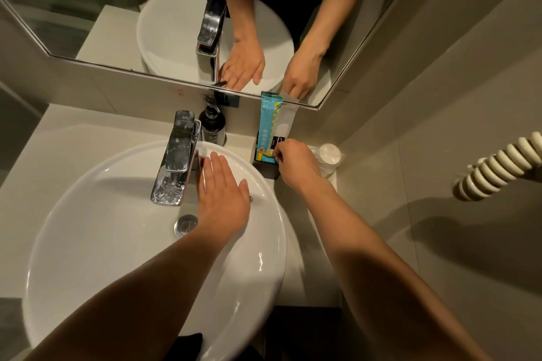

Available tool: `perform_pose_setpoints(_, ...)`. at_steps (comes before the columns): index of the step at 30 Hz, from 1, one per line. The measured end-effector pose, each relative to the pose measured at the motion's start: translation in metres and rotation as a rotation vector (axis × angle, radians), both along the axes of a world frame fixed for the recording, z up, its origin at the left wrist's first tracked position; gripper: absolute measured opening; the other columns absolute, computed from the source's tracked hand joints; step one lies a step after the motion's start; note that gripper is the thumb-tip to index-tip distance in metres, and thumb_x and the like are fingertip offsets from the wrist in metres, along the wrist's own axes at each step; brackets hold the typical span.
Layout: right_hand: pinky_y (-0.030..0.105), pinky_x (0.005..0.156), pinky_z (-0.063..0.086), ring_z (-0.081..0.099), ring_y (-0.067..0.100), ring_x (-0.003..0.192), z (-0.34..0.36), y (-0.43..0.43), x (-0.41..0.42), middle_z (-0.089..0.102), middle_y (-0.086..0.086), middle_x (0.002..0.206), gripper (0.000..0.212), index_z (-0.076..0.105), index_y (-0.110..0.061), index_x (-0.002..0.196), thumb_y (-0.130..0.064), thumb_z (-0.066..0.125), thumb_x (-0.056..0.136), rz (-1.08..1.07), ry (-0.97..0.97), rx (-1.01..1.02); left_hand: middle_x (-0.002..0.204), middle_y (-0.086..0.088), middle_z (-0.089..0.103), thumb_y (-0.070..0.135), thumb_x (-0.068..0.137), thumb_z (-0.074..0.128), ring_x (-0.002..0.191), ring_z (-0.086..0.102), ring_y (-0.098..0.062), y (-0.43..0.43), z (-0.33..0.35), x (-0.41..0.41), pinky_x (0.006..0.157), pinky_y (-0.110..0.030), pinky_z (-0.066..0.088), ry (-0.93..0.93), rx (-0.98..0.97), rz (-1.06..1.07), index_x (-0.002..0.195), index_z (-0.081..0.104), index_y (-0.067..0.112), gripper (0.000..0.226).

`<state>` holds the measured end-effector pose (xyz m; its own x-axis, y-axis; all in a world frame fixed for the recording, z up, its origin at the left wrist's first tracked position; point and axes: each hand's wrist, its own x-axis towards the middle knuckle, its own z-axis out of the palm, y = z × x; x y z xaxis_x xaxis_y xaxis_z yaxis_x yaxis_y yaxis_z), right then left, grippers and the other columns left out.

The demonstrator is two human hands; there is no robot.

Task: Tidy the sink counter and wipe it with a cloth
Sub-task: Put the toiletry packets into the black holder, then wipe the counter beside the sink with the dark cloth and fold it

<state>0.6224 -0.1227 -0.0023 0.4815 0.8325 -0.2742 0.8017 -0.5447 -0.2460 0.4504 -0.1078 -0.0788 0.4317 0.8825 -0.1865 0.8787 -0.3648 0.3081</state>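
The round white ceramic basin [117, 243] sits on a pale grey counter [52, 138], and everything else is placed from it. A tall chrome tap [176, 155] spotted with white marks stands at the basin's far rim. Just behind that rim, a dark pump bottle [211, 123] stands against the wall under the mirror [164, 9].

The left hand [223, 193] lies flat over the far right part of the basin, fingers spread wide and holding nothing, its fingertips close beside the tap.

To the right of the basin, a black rectangular holder [265, 168] stands on the counter with a blue and yellow printed packet [267, 129] and a grey packet [286, 123] upright in it. The right hand [296, 161] is closed narrowly, pinching the lower edge of the packets at the holder.

Further right of the basin, in the counter's corner, sits a clear wrapped item with a white round top [330, 154]. No cloth is in view.
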Motion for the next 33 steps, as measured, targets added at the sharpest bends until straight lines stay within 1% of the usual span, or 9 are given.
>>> perform_pose_setpoints(5,0.039,0.081,0.058,0.066,0.027,0.094,0.000,0.008,0.002,0.073,0.006,0.103,0.015,0.077,-0.022,0.100,-0.013,0.067,0.092,-0.034,0.032,-0.054,0.170,-0.014,-0.008,0.044,0.105,0.020,0.157,-0.009,-0.029,-0.001,0.000,-0.001,0.126,-0.045,-0.002,-0.002,-0.005,0.004,0.159,-0.006,0.004,0.073)
perform_pose_setpoints(12,0.033,0.078,0.055,0.068,0.020,0.095,0.003,0.013,0.009,0.077,0.002,0.102,0.008,0.081,-0.015,0.095,-0.017,0.075,0.089,-0.147,0.156,-0.021,0.170,-0.013,-0.010,0.045,0.105,0.019,0.157,-0.011,-0.028,0.000,0.003,0.000,0.125,-0.044,-0.005,0.010,-0.032,0.003,0.159,-0.009,0.005,0.073)
perform_pose_setpoints(16,0.028,0.076,0.047,0.067,0.021,0.098,0.010,0.000,0.008,0.077,0.004,0.109,0.016,0.081,-0.014,0.104,-0.017,0.072,0.091,-0.167,0.168,0.071,0.170,-0.012,-0.013,0.046,0.105,0.019,0.157,-0.013,-0.028,0.002,0.003,0.000,0.124,-0.043,-0.007,0.022,-0.047,-0.006,0.159,-0.011,0.006,0.074)
perform_pose_setpoints(20,0.030,0.083,0.051,0.067,0.020,0.106,0.023,-0.016,-0.001,0.076,0.004,0.117,0.020,0.079,-0.014,0.111,-0.017,0.069,0.094,-0.180,0.174,0.216,0.169,-0.011,-0.016,0.047,0.105,0.019,0.156,-0.016,-0.027,0.004,0.004,-0.001,0.123,-0.043,-0.009,0.015,-0.082,-0.022,0.159,-0.012,0.007,0.074)
perform_pose_setpoints(24,0.028,0.081,0.050,0.068,0.017,0.096,0.031,-0.035,-0.019,0.077,0.003,0.109,0.017,0.080,-0.015,0.107,-0.018,0.070,0.093,-0.209,0.198,0.269,0.169,-0.011,-0.017,0.047,0.106,0.025,0.156,-0.018,-0.025,0.009,0.015,-0.009,0.127,-0.044,-0.004,-0.046,-0.161,-0.071,0.160,-0.009,0.007,0.076)
perform_pose_setpoints(27,0.025,0.081,0.049,0.065,0.010,0.086,0.035,-0.051,-0.042,0.078,0.001,0.105,0.018,0.080,-0.016,0.107,-0.021,0.072,0.091,-0.195,0.228,0.286,0.170,-0.011,-0.013,0.044,0.107,0.031,0.156,-0.016,-0.023,0.011,0.026,-0.030,0.127,-0.042,-0.005,-0.147,-0.183,-0.198,0.160,-0.003,0.006,0.074)
perform_pose_setpoints(30,0.020,0.077,0.046,0.061,0.005,0.079,0.037,-0.069,-0.076,0.078,-0.004,0.102,0.018,0.080,-0.019,0.106,-0.025,0.073,0.090,-0.156,0.254,0.255,0.171,-0.010,0.000,0.039,0.107,0.034,0.157,-0.003,-0.023,0.005,0.041,-0.070,0.128,-0.045,0.007,-0.182,-0.185,-0.373,0.161,0.009,0.007,0.067)
perform_pose_setpoints(32,0.019,0.074,0.044,0.058,0.002,0.073,0.036,-0.082,-0.104,0.078,-0.006,0.100,0.017,0.081,-0.019,0.104,-0.026,0.073,0.090,-0.105,0.280,0.227,0.163,-0.015,0.030,0.038,0.107,0.036,0.150,0.030,-0.030,0.002,0.052,-0.105,0.121,-0.049,0.030,-0.162,-0.178,-0.438,0.154,0.029,0.007,0.057)
perform_pose_setpoints(33,0.021,0.075,0.047,0.058,0.002,0.073,0.035,-0.090,-0.118,0.078,-0.005,0.100,0.017,0.081,-0.018,0.103,-0.026,0.073,0.090,-0.080,0.300,0.209,0.146,-0.017,0.049,0.038,0.105,0.037,0.133,0.049,-0.034,0.001,0.057,-0.123,0.111,-0.051,0.043,-0.161,-0.163,-0.463,0.143,0.042,0.008,0.049)
